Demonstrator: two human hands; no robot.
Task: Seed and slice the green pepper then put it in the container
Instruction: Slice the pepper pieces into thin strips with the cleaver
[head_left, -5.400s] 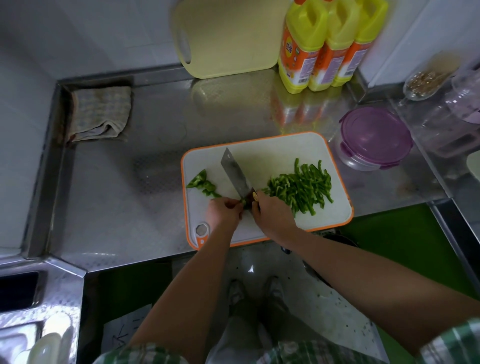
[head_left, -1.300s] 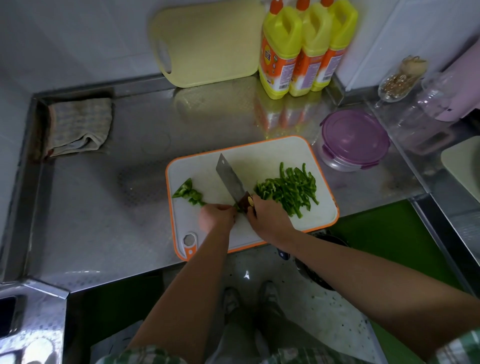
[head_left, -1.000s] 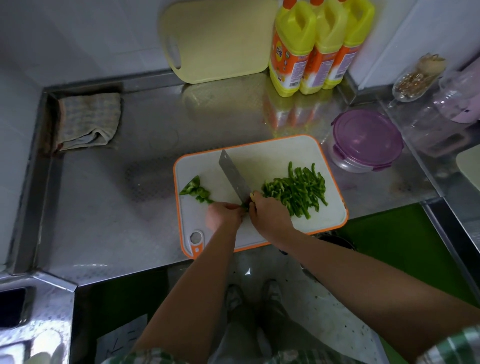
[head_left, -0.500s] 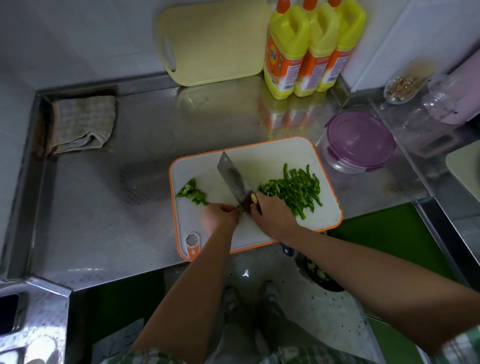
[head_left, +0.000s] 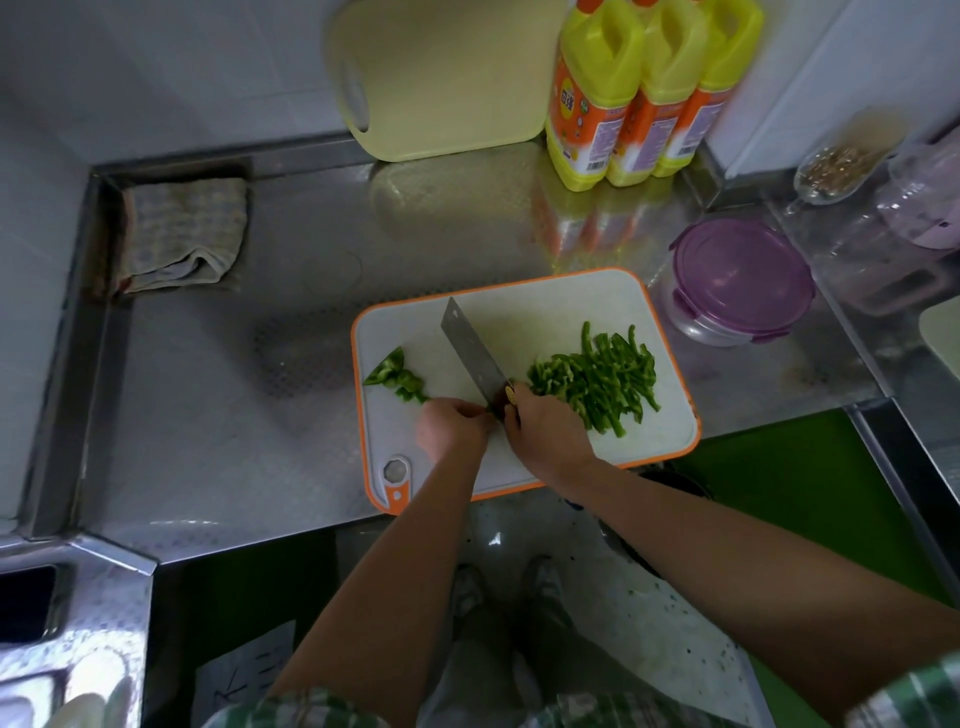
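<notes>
The right hand (head_left: 545, 431) hides the handle of the knife (head_left: 470, 353); bottles (head_left: 649, 88) (three, yellow) are cropped above.

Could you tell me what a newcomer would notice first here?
Probably the cleaver, gripped by the right hand at the middle of the orange-rimmed cutting board, with the left hand curled beside its heel. Right of the blade lies a pile of green pepper strips; three yellow bottles stand against the back wall.

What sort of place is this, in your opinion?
Most likely a home kitchen: a steel counter holds a cutting board with a knife and pepper strips, a lidded container stands beside it, and yellow bottles stand behind.
</notes>
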